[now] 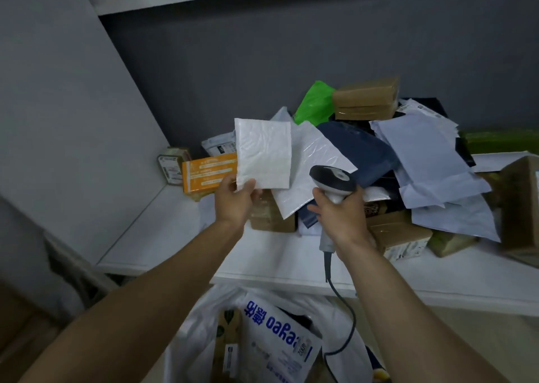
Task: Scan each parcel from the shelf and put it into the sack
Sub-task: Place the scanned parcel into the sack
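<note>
While the left hand [237,199] holds a white padded mailer [264,155] up over the shelf [175,237], thumb and fingers pinching its bottom left corner, the right hand [341,213] has its fingers curled tight round the handle of a corded scanner [332,178]. The scanner head sits just right of the mailer, apart from it.

The sack [198,339] is the white plastic one below the shelf edge, between the forearms, with its mouth open. In it there's a white bag with blue lettering [277,336] and a shipping label, a brown carton with a green leaf print [227,330] on edge at its left, and something dark behind that I can't make out. The scanner's cable [347,324] hangs down over the sack's right side.

The shelf holds a messy heap: an orange box [210,172] on the left, a green bag [315,102], a taped brown box [366,98] on top at the back, a navy bag [358,152] and pale mailers [423,155].
</note>
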